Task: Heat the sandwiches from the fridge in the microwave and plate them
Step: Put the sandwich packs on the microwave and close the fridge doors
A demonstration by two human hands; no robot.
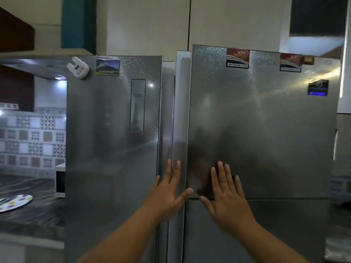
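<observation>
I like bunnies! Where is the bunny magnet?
In the head view, the white bunny magnet sticks on the top left corner of the left fridge door, just left of a landscape picture magnet.

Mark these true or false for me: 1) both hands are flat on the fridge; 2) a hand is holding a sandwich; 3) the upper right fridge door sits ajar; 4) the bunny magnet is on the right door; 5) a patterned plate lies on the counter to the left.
1) True: the left hand and right hand lie with straight fingers on the fridge front.
2) False: no sandwich shows; both hands are bare.
3) True: the upper right door stands out from the left door, its inner edge showing.
4) False: the bunny magnet is on the left door.
5) True: the plate lies on the counter.
</observation>
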